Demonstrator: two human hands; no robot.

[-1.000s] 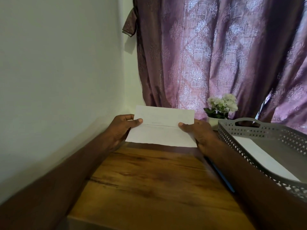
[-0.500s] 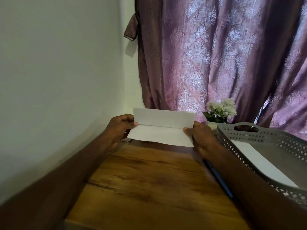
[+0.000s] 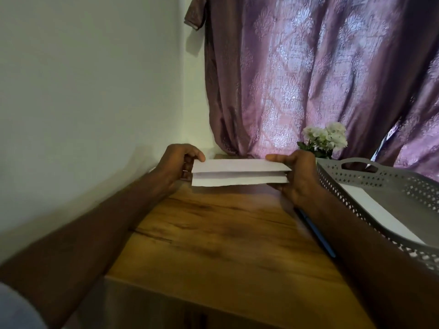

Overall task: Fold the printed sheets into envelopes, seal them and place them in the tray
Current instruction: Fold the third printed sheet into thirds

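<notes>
A white folded sheet (image 3: 240,172) hangs above the far end of the wooden table (image 3: 225,245), its upper panel bent over toward me along a crease. My left hand (image 3: 177,166) pinches its left end, thumb on top. My right hand (image 3: 298,175) pinches its right end in the same way. The grey perforated tray (image 3: 370,179) stands at the right, with a white envelope (image 3: 380,212) lying flat inside it.
A blue pen (image 3: 318,233) lies on the table beside the tray, partly under my right forearm. A small pot of white flowers (image 3: 325,138) stands behind the tray. A purple curtain (image 3: 308,79) hangs at the back and a white wall runs along the left.
The sheet's upper panel has tipped down toward me, so the sheet looks flatter and narrower. Both hands have lifted slightly with it and kept their hold.
</notes>
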